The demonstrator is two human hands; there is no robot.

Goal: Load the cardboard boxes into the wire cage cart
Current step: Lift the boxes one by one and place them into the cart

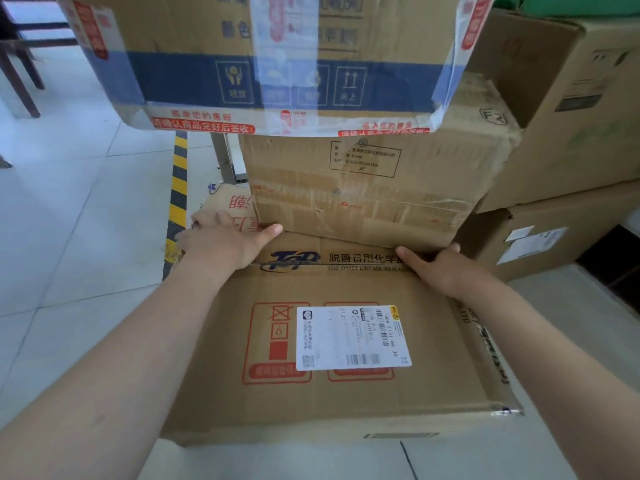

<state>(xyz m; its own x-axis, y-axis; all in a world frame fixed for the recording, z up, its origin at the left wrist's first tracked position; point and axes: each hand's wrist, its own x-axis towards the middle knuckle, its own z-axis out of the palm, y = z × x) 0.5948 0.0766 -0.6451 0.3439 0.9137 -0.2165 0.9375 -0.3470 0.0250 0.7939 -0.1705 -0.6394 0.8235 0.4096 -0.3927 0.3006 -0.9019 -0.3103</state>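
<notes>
Grip of left hand and right hand curls over labelled box's far edge, fingertips hidden.

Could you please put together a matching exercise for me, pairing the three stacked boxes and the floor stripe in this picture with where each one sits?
Things:
1. blue-banded box
2. worn plain box
3. white-labelled box
4. yellow-black stripe

Places:
a. lowest in the stack, nearest the camera
b. on the floor, left of the boxes
c. topmost in view
d. middle of the stack

Pairs: 1-c, 2-d, 3-a, 4-b.
</notes>
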